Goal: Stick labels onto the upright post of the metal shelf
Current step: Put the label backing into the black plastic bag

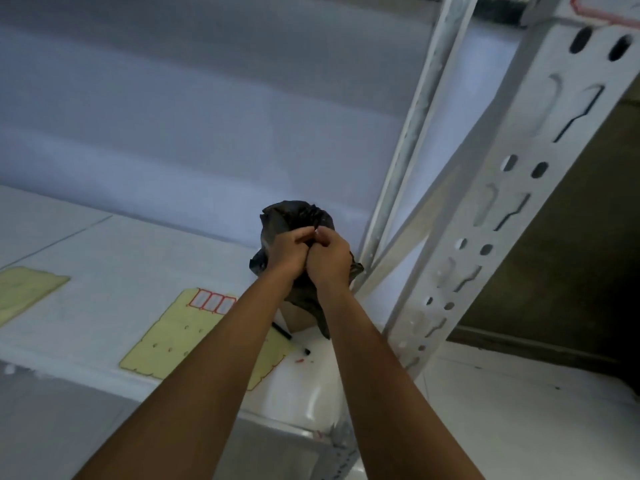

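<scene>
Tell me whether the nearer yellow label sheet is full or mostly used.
Mostly used: the label sheet keeps only three red-bordered labels at its far end.

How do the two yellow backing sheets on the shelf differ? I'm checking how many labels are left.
The nearer backing sheet keeps a row of three red-bordered labels at its far edge; the far-left backing sheet shows none. The nearer one lies partly under the left forearm, with its whole width in view; the far-left one is cut off by the picture's edge. Both are pale yellow and lie flat on the white shelf.
</scene>
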